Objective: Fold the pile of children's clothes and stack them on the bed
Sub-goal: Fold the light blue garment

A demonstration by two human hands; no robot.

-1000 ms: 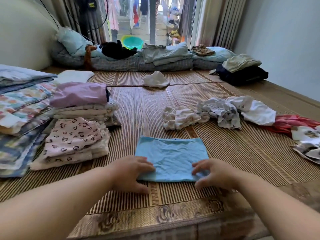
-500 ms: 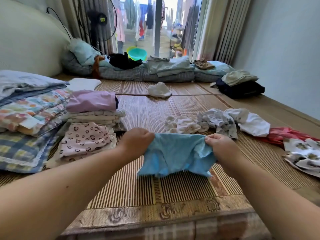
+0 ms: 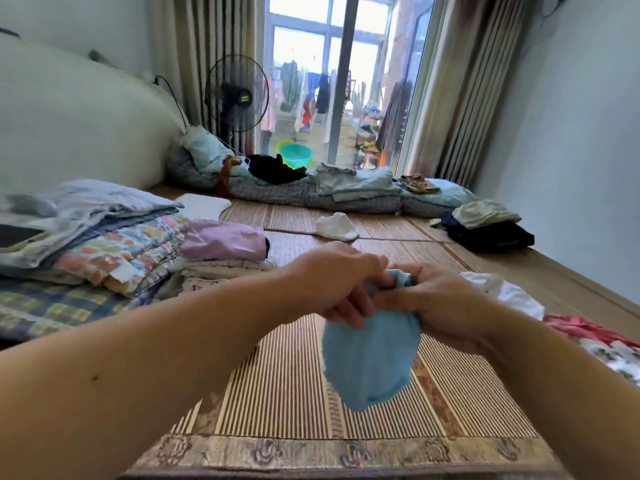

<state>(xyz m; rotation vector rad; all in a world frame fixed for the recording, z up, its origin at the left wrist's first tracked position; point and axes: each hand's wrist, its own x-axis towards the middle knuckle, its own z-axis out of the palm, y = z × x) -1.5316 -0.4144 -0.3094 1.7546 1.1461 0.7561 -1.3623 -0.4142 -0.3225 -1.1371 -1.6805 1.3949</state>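
Head view: left hand [image 3: 341, 287] and right hand [image 3: 438, 299] brought together in the air above the mat [image 3: 287, 386], both clamped on the top edge of the blue cloth [image 3: 370, 358]. Cloth doubled over, hanging down from the fingers, lower end free and seemingly clear of the mat. Folded stack [image 3: 225, 251] to the left, near the left forearm; unfolded clothes [image 3: 505, 296] to the right, partly hidden behind the right wrist.

To do this step well, probably: keep the two top corners matched between the fingers, let the hanging part settle straight, then lay it down flat and press out the crease before carrying to the stack. Soft thin fabric, so likely to slip or bunch if one hand lets go too early.

Against half a second ago: hands then wide apart with the cloth stretched between them, now closed together and the cloth folded in half. Cloth also raised higher from the mat. Camera tilted up, more window and fan [image 3: 237, 93] in sight, less of the unfolded clothes visible.
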